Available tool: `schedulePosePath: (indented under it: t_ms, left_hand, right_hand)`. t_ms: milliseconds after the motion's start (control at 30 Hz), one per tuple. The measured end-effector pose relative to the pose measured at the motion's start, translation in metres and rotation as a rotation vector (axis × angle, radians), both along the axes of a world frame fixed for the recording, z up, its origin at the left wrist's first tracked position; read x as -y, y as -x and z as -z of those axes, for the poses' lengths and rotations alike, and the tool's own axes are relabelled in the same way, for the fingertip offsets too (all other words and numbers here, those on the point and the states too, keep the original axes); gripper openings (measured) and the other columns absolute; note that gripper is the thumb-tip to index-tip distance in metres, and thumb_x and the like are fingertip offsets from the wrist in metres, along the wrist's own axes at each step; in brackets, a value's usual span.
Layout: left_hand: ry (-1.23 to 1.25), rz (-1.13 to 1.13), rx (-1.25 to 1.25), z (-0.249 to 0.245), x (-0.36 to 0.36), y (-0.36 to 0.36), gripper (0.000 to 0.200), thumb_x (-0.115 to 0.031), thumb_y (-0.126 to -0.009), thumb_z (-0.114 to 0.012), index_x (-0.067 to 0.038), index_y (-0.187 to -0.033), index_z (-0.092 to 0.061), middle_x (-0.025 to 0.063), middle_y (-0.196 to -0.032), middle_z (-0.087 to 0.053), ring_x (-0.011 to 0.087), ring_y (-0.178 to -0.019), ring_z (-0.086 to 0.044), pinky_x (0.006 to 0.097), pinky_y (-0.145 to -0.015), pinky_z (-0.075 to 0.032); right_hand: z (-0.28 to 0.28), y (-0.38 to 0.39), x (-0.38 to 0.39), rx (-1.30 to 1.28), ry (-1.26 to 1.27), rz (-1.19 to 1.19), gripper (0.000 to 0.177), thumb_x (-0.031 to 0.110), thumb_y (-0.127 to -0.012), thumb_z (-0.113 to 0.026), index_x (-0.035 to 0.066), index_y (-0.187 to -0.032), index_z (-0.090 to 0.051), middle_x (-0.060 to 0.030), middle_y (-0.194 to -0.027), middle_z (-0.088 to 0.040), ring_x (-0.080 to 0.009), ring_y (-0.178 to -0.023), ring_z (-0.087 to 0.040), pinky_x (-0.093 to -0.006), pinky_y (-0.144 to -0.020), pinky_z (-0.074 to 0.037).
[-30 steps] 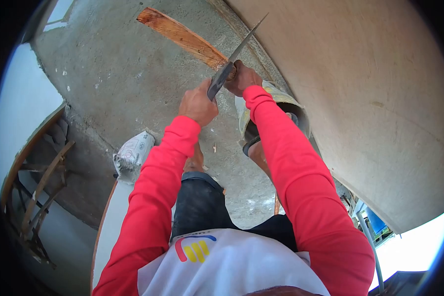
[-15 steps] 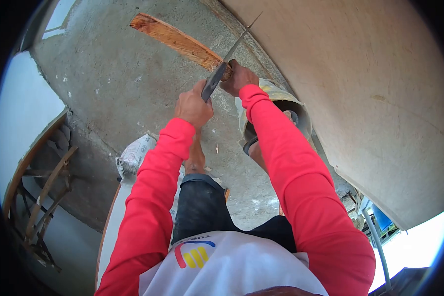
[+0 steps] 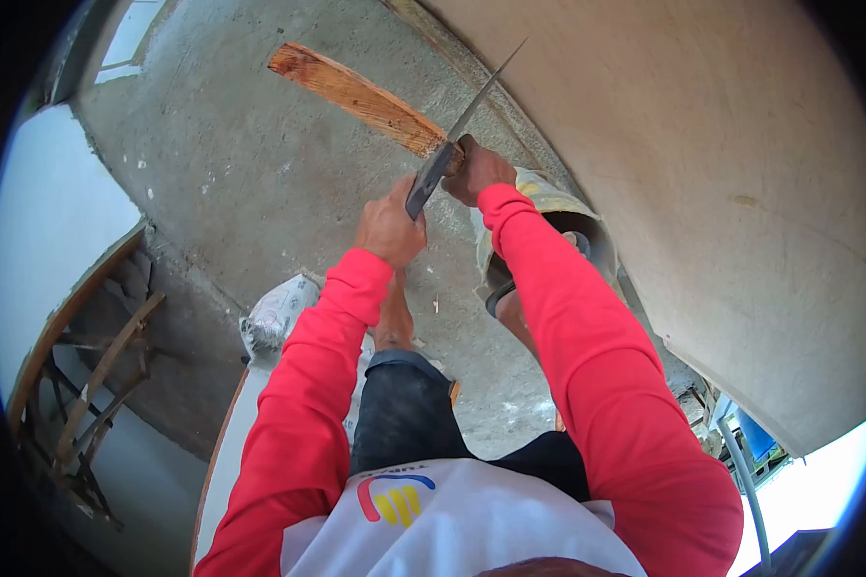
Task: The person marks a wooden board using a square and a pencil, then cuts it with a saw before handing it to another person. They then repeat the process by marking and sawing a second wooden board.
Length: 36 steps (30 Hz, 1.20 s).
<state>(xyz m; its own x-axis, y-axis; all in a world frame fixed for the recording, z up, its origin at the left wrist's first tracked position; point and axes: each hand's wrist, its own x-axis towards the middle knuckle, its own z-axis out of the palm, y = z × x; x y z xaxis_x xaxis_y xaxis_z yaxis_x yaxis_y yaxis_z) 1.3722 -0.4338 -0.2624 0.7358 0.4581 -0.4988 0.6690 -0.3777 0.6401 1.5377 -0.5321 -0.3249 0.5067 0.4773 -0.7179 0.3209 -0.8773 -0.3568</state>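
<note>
My left hand [image 3: 392, 227] is closed around the dark handle of a handsaw [image 3: 435, 170]. The saw's thin blade is seen almost edge-on and points up and to the right. It crosses the near end of a reddish-brown wooden plank [image 3: 361, 99], which stretches away to the upper left. At that near end, just right of the saw, my right hand [image 3: 483, 173] grips the plank. Whether the teeth touch the wood cannot be made out.
A pale round bucket-like container [image 3: 601, 229] lies open-mouthed below my right forearm, by my foot. A large wooden panel [image 3: 722, 173] rises on the right. A crumpled white sack [image 3: 277, 310] and a wooden frame [image 3: 101, 375] are at left on the rough concrete floor [image 3: 212, 163].
The whole view has shifted slightly, so everything appears a little lower and to the right. Both hands keep the same holds, and saw and plank stay nearly alike relative to each other.
</note>
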Motion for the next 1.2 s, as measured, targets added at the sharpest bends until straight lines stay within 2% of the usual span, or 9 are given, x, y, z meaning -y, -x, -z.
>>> schedulePosePath:
  t_ms: [233,300,433,533,700,800,933,1033,1200]
  left_hand:
    - [0.082,-0.085,-0.3,-0.223,0.016,0.18,0.05,0.001,-0.078,-0.063,0.003,-0.127,-0.056,0.0263,-0.103,-0.069,0.0365,-0.098,-0.07,0.0409,-0.083,-0.055]
    - [0.036,-0.016,-0.214,-0.181,0.008,0.156,0.048,-0.001,-0.079,-0.064,0.003,-0.127,-0.056,0.0257,-0.103,-0.069,0.0369,-0.095,-0.07,0.0413,-0.082,-0.055]
    - [-0.097,-0.015,0.023,0.012,0.008,0.027,0.051,-0.015,-0.082,-0.066,-0.002,-0.13,-0.054,0.0246,-0.089,-0.067,0.0456,-0.083,-0.064,0.0528,-0.074,-0.05]
    - [0.002,0.036,-0.148,-0.029,0.005,0.019,0.052,-0.014,-0.081,-0.067,-0.002,-0.13,-0.054,0.026,-0.095,-0.067,0.0459,-0.086,-0.064,0.053,-0.075,-0.051]
    - [0.044,-0.042,-0.222,-0.2,0.015,0.165,0.053,0.001,-0.077,-0.066,0.001,-0.129,-0.054,0.0257,-0.097,-0.069,0.042,-0.087,-0.069,0.0428,-0.075,-0.056]
    - [0.031,0.0,-0.162,-0.134,0.013,0.153,0.049,-0.003,-0.08,-0.065,0.003,-0.128,-0.055,0.0266,-0.104,-0.068,0.0398,-0.096,-0.068,0.0425,-0.082,-0.055]
    - [-0.011,0.038,-0.121,0.007,0.002,0.0,0.05,-0.015,-0.083,-0.065,-0.004,-0.13,-0.054,0.0223,-0.106,-0.067,0.0451,-0.091,-0.064,0.0513,-0.079,-0.051]
    - [-0.108,0.055,-0.049,-0.014,0.015,0.031,0.048,-0.016,-0.082,-0.064,-0.006,-0.129,-0.054,0.028,-0.089,-0.066,0.047,-0.086,-0.063,0.0505,-0.078,-0.052]
    - [0.015,-0.036,-0.19,-0.179,0.027,0.179,0.058,-0.002,-0.076,-0.065,-0.003,-0.132,-0.051,0.0269,-0.094,-0.067,0.0443,-0.082,-0.067,0.0483,-0.069,-0.055]
  right_hand:
    - [0.003,0.002,0.002,-0.021,0.009,-0.053,0.051,0.027,-0.071,-0.073,0.009,-0.116,-0.055,-0.0187,-0.101,-0.069,-0.037,-0.097,-0.068,-0.0458,-0.083,-0.053]
    - [0.005,0.004,0.003,-0.018,-0.012,-0.045,0.052,0.028,-0.07,-0.073,0.01,-0.114,-0.054,-0.0189,-0.1,-0.069,-0.0384,-0.097,-0.067,-0.0468,-0.083,-0.052]
    - [0.006,0.004,0.003,-0.004,-0.029,-0.031,0.051,0.028,-0.069,-0.073,0.009,-0.113,-0.054,-0.0191,-0.1,-0.069,-0.0389,-0.097,-0.066,-0.0472,-0.083,-0.051]
    - [0.003,0.005,0.003,-0.029,0.031,-0.029,0.057,0.027,-0.07,-0.073,0.009,-0.121,-0.054,-0.0195,-0.103,-0.069,-0.0378,-0.098,-0.067,-0.0467,-0.083,-0.053]
    - [0.003,0.01,0.005,-0.034,-0.014,-0.03,0.055,0.026,-0.07,-0.074,0.009,-0.119,-0.055,-0.0193,-0.101,-0.069,-0.0382,-0.097,-0.067,-0.046,-0.083,-0.053]
    - [0.005,0.005,0.002,-0.033,0.004,-0.031,0.055,0.028,-0.069,-0.073,0.011,-0.118,-0.055,-0.0185,-0.103,-0.069,-0.038,-0.099,-0.066,-0.0459,-0.084,-0.052]
    - [0.0,0.004,-0.001,-0.026,0.045,0.012,0.057,0.028,-0.068,-0.074,0.012,-0.12,-0.056,-0.0184,-0.104,-0.069,-0.0378,-0.101,-0.066,-0.0458,-0.084,-0.052]
    - [0.005,0.007,0.004,-0.01,0.025,-0.009,0.052,0.024,-0.07,-0.074,0.008,-0.117,-0.057,-0.0184,-0.101,-0.07,-0.0373,-0.099,-0.067,-0.0452,-0.084,-0.053]
    - [-0.002,0.004,0.002,-0.039,0.02,-0.029,0.051,0.025,-0.069,-0.076,0.007,-0.112,-0.056,-0.0184,-0.099,-0.069,-0.0367,-0.097,-0.067,-0.0444,-0.083,-0.053]
